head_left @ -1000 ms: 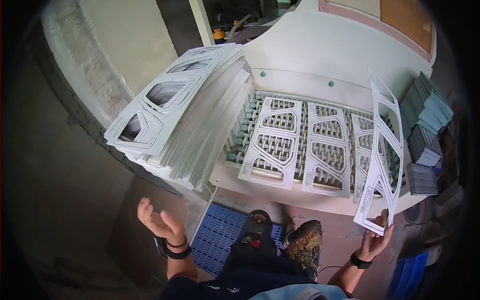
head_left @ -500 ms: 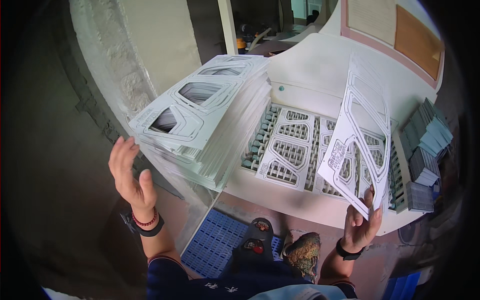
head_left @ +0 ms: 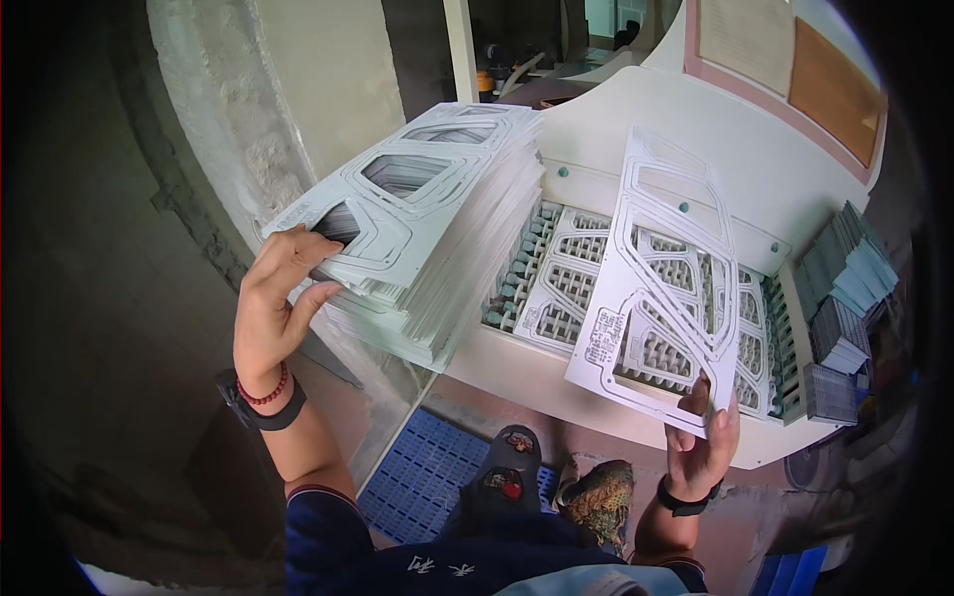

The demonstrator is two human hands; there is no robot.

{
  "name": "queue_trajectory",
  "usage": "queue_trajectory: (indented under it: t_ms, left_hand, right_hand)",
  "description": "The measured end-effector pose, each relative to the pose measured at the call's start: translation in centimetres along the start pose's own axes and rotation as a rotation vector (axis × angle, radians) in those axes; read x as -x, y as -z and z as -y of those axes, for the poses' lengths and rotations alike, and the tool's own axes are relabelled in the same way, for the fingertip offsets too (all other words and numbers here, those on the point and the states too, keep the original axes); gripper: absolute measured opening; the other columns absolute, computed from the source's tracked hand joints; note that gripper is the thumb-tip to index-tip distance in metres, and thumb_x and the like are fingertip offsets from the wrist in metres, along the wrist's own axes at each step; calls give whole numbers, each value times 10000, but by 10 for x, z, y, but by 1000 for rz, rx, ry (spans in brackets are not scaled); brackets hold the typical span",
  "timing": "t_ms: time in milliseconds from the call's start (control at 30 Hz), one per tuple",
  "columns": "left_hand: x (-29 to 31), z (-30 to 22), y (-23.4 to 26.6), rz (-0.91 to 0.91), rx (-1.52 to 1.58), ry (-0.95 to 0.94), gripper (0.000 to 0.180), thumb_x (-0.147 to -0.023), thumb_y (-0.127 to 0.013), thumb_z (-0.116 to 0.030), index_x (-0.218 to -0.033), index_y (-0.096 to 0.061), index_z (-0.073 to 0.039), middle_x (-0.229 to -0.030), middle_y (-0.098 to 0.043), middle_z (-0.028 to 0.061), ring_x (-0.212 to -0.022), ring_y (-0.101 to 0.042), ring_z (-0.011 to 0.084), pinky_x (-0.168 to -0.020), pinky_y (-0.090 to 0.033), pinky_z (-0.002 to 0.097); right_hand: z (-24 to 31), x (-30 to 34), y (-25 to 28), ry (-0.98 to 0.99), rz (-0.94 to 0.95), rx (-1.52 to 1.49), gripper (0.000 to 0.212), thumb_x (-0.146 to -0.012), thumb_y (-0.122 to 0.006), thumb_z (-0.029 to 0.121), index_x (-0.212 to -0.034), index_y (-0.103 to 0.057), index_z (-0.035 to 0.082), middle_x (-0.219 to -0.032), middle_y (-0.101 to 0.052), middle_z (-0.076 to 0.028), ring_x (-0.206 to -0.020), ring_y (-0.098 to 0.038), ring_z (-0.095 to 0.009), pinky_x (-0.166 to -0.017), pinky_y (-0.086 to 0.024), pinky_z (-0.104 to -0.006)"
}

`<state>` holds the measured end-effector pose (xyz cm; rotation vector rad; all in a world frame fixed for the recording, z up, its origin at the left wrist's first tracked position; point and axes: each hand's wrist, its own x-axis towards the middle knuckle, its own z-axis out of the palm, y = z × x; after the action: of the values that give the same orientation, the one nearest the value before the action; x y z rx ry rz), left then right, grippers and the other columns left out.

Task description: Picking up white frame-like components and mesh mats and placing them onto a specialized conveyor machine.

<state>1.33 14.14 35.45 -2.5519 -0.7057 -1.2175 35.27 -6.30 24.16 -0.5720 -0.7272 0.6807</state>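
Note:
My right hand (head_left: 704, 442) grips the lower corner of a thin white panel (head_left: 608, 323) with large cut-out openings and dark printed lines. The panel stands tilted over the roller bed, and its far end rises away from me. On the left, a tall stack of similar white panels (head_left: 422, 233) leans with slightly uneven edges. My left hand (head_left: 278, 298) is at the stack's near left corner, fingers over the top panel beside a cut-out and thumb along its front edge. How many sheets it pinches cannot be seen.
Several panels (head_left: 569, 273) lie flat on the machine's roller bed (head_left: 515, 288). At its right side stand dark slotted racks with pale sheets (head_left: 863, 283). A blue plastic grate (head_left: 412, 477) lies on the floor by my feet. A pale wall (head_left: 328, 89) rises behind the stack.
My left hand has moved up and right from beside the stack and taken hold at its corner. The panel in my right hand has swung left and tipped flatter.

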Motion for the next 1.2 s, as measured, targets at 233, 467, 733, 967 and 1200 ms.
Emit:
queue_trajectory:
  t_ms: [233,467,733,967,1200]
  left_hand:
    - [-24,26,10,93,414,74,160,-723,-671,-53,-852,-644,37,-845,-624,103,-754,-585,201,-704,-454,298]
    - [-24,34,8,-42,380,42,181,-806,-616,-105,-893,-611,53,-851,-602,95,-771,-552,169,-714,-430,272]
    - [-27,59,-3,-385,356,232,312,-953,-426,-250,-902,-572,20,-745,-542,29,-678,-455,94,-652,-377,222]
    - [2,125,-3,-704,202,799,410,-930,-456,-354,-850,-582,28,-613,-532,20,-487,-446,56,-434,-353,199]
    - [114,97,39,-537,108,1030,274,-843,-625,-219,-920,-608,43,-631,-543,-11,-516,-441,38,-457,-321,181]
  right_hand:
    - [2,6,13,-19,8,15,569,-809,-640,265,-1184,-379,-73,-727,-450,-53,-462,-420,-66,-381,-345,-178]
    - [6,6,24,-27,-21,26,562,-810,-640,266,-1176,-378,-70,-768,-462,-69,-458,-428,-69,-373,-358,-186]
    - [6,7,34,-13,-45,18,507,-832,-610,237,-1170,-384,-66,-746,-457,-63,-458,-423,-70,-378,-350,-189]
    - [10,14,44,-6,-62,53,489,-855,-570,226,-1188,-368,-70,-731,-453,-44,-447,-400,-55,-370,-328,-178]
    - [2,13,55,-3,-139,70,496,-860,-557,207,-1205,-356,-87,-809,-488,-71,-459,-380,-43,-361,-312,-162]
